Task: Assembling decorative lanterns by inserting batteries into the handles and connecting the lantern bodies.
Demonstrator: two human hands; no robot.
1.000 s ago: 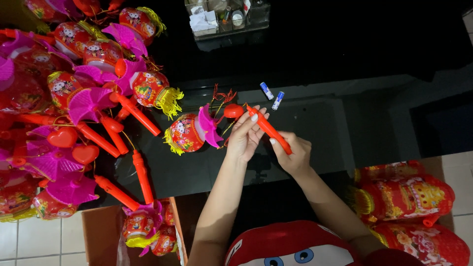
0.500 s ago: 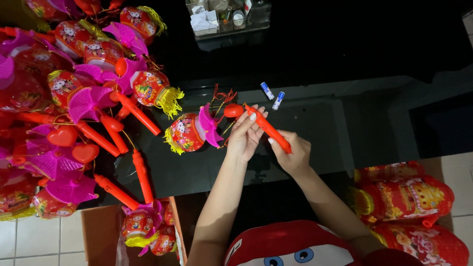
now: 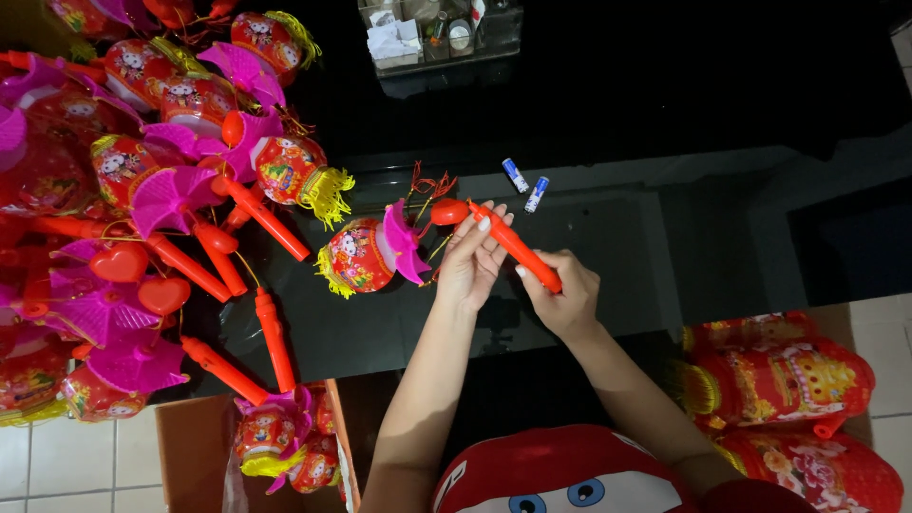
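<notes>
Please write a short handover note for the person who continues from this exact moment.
Left hand: fingers on the upper end of the red handle stick.
Right hand: grips its lower end.
The toy lantern attached to it lies on the black table, beside the left hand.
Two small batteries lie apart, just behind.
Many similar lanterns are piled at the left; more are in packs at the right.
Whether batteries are inside cannot be seen.

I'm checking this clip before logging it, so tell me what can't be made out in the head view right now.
- Orange handle: its lower end is buried in the right hand, so the grip there is hidden.
- The handle's top end sits behind the left hand's fingers.
- Two small batteries: too small to read details.
- Clear box at the top: cut by the frame edge, contents blurred.
- Lantern pile: runs off the left edge.
</notes>
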